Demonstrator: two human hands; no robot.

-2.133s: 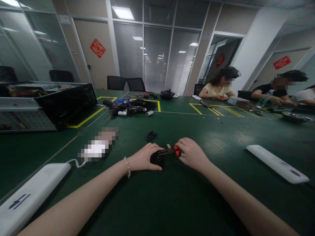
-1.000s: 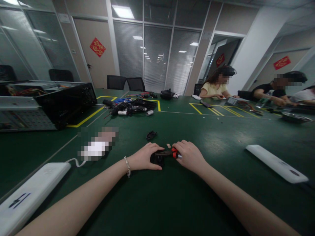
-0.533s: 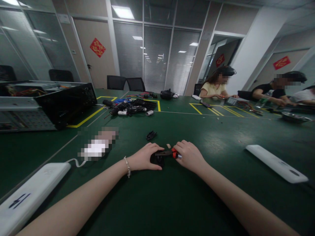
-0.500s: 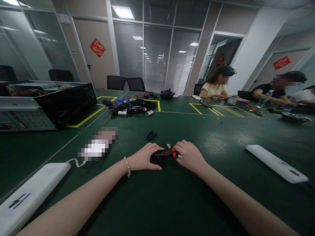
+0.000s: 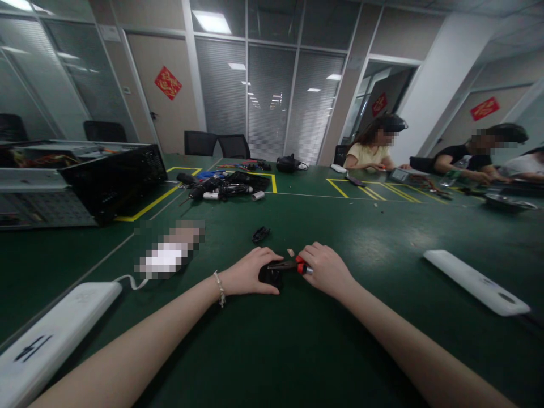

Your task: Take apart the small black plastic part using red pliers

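My left hand (image 5: 250,273) is wrapped round a small black part (image 5: 271,276) on the green table (image 5: 263,351). Closed round the red handles of a pair of pliers (image 5: 287,264) is my right hand (image 5: 325,267). The pliers' long dark jaws point left and lie over the black part; whether they grip it is too small to tell. A small pale piece (image 5: 290,252) rests just behind the pliers. Farther back sits another black piece (image 5: 260,234), touched by neither hand.
White power banks (image 5: 476,282) lie at both sides, the left one (image 5: 63,334) cabled to a blurred device (image 5: 170,252). An open computer case (image 5: 110,181) stands back left, beside piled tools (image 5: 225,186). People (image 5: 369,153) sit back right.
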